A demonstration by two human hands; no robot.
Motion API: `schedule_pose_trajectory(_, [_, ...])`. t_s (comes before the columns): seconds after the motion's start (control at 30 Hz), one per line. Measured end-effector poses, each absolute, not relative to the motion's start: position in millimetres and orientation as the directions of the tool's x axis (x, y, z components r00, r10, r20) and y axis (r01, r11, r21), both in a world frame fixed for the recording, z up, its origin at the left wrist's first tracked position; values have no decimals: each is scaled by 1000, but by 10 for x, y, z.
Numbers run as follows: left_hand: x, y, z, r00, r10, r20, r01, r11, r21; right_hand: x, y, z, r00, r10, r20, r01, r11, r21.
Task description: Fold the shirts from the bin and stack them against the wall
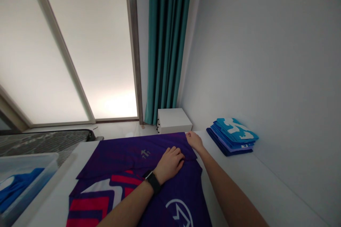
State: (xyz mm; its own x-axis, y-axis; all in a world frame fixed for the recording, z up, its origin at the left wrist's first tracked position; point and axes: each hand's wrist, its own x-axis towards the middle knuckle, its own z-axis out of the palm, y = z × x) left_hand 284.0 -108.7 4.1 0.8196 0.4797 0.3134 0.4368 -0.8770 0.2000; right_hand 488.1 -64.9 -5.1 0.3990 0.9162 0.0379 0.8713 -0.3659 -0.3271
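Note:
A purple jersey with pink, white and pale prints lies spread over the white table. Its far part is turned back on itself as a flap, which bears a small greyish emblem. My left hand, with a dark watch on the wrist, rests palm down across the flap's near edge, fingers slightly bent and nothing visible in them. At the jersey's far right corner, my right hand has its fingers closed on the cloth. Both forearms reach in from the bottom, and the left one covers part of the print.
To the right, a stack of folded blue and purple garments sits on the white table beside the wall. A clear plastic bin holding blue cloth stands at the left. Beyond the table are a white cabinet and a green curtain.

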Motion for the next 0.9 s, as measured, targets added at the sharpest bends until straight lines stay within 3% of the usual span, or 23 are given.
schedule_pose_trajectory(0.33, [2845,-1084,24,812,494,309,452,-869,200,4701,-610,-85,385,916,110,920,-372,-123])
schedule_pose_trajectory(0.53, [2842,-1116,41,812,490,318,442,-871,216,4668,-708,-26,341,923,180,940,-332,-74])
schedule_pose_trajectory(0.7, [2862,-1067,57,649,646,402,475,-757,449,4587,-907,62,173,954,244,985,-171,-29])
schedule_pose_trajectory(0.77, [2840,-983,79,569,709,417,518,-703,487,4514,-977,58,85,966,245,996,-85,-11])
schedule_pose_trajectory(0.9, [2702,-775,84,572,705,419,654,-701,286,4372,-1043,-43,-71,973,222,997,78,-25])
